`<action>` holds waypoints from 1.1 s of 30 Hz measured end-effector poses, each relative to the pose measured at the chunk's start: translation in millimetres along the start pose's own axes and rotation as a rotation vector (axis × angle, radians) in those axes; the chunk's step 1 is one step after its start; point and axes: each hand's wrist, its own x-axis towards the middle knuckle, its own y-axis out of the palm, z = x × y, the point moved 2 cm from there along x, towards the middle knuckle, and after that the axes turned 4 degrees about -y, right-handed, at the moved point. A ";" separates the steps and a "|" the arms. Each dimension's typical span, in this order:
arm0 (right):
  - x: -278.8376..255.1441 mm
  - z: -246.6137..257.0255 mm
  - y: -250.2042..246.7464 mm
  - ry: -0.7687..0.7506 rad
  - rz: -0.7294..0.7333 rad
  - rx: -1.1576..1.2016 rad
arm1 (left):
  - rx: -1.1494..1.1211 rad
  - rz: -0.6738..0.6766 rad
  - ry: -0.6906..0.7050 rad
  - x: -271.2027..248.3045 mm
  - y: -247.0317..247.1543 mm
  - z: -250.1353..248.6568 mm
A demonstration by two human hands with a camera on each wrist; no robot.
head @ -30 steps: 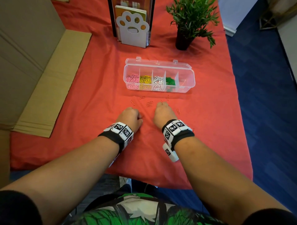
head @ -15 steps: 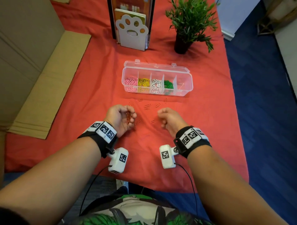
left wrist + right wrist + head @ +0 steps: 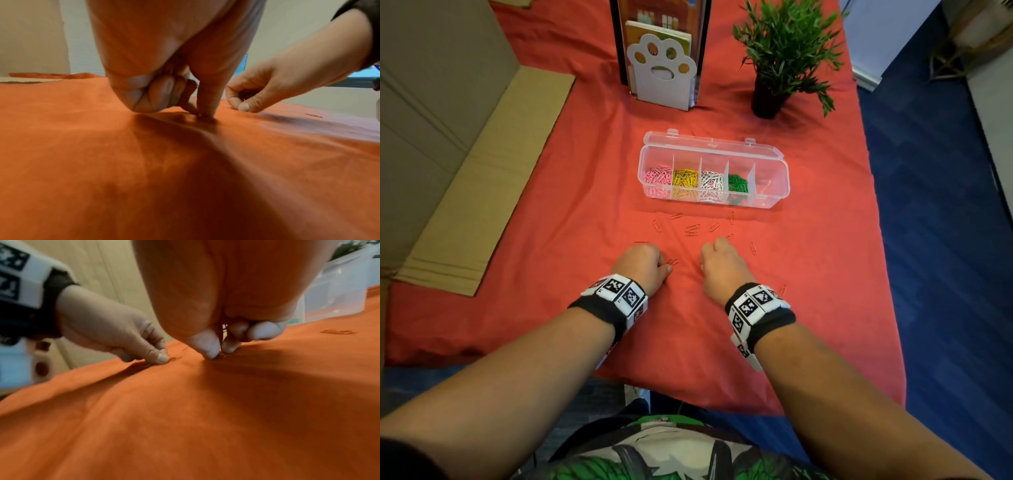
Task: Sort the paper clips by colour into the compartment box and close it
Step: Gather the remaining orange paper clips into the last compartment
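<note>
The clear compartment box [image 3: 775, 197] stands open on the red cloth, with pink, yellow, white and green clips in four compartments and a few red ones in the right end compartment. Several loose red paper clips [image 3: 691, 229] lie in front of it. My left hand [image 3: 663, 267] is palm down, thumb and forefinger pinching a red clip [image 3: 674, 262] on the cloth; its pinch [image 3: 200, 113] shows in the left wrist view. My right hand [image 3: 717, 244] pinches another red clip [image 3: 223, 355], with more red clips inside its curled fingers [image 3: 238, 331].
A paw-shaped bookend [image 3: 661, 73] with books and a potted plant [image 3: 784, 51] stand behind the box. Flat cardboard [image 3: 482, 178] covers the table's left side. A stray red clip [image 3: 782, 289] lies by my right wrist. The cloth's right edge [image 3: 883, 240] drops to blue floor.
Half a second ago both hands were lifted and turned, the left showing red clips in its palm. Both are now palm down on the cloth again, pinching at clips.
</note>
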 end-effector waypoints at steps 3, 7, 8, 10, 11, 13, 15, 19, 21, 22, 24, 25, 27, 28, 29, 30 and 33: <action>-4.9 4.5 -1.5 -0.014 0.019 -0.043 | 0.055 0.017 0.039 0.0 1.6 -3.4; -10.9 7.8 2.2 0.000 0.030 -0.022 | 0.182 0.003 0.081 -1.7 5.8 -9.0; -12.0 7.5 3.2 0.008 0.033 -0.015 | 0.215 0.000 0.091 -2.6 6.2 -10.5; -15.0 7.0 4.3 0.015 0.034 -0.010 | 0.231 -0.003 0.102 -4.2 6.0 -12.1; -16.9 6.8 4.4 0.014 0.032 -0.017 | 0.209 0.000 0.096 -4.1 5.6 -11.5; -20.0 5.4 5.1 0.008 0.022 -0.033 | 0.093 0.024 0.043 -2.2 4.3 -8.4; -20.2 1.1 6.8 0.021 0.023 -0.011 | -0.115 0.092 -0.060 -0.5 -0.3 -6.1; -10.8 -11.7 1.9 0.106 -0.010 0.360 | -0.948 0.341 -0.312 -2.1 -8.5 -6.8; -4.8 -14.6 -5.5 0.232 -0.007 0.671 | -1.317 0.401 -0.387 -5.7 -15.0 -7.6; -3.2 -14.6 -8.5 0.296 -0.008 0.842 | -1.410 0.403 -0.394 -7.0 -17.6 -7.5; -2.9 -12.7 -13.5 0.373 -0.017 1.219 | -1.487 0.353 -0.418 -3.0 -19.4 -3.7; -3.5 -11.2 -15.7 0.382 -0.015 1.409 | -1.483 0.305 -0.446 -0.8 -20.3 -2.4; -5.0 -8.5 -17.2 0.393 0.005 1.676 | -1.369 0.190 -0.489 8.3 -19.6 5.8; -4.6 -7.1 -15.2 0.400 0.024 1.707 | -1.255 0.125 -0.482 12.1 -20.2 10.6; -3.7 -5.0 -13.2 0.401 0.039 1.645 | -1.092 0.053 -0.448 15.6 -20.8 16.4; -0.9 -2.8 -10.2 0.383 0.046 1.482 | -0.889 -0.025 -0.394 18.1 -22.0 22.4; 8.4 9.7 -3.2 0.179 0.048 0.732 | -0.341 -0.170 -0.203 16.2 -26.7 31.1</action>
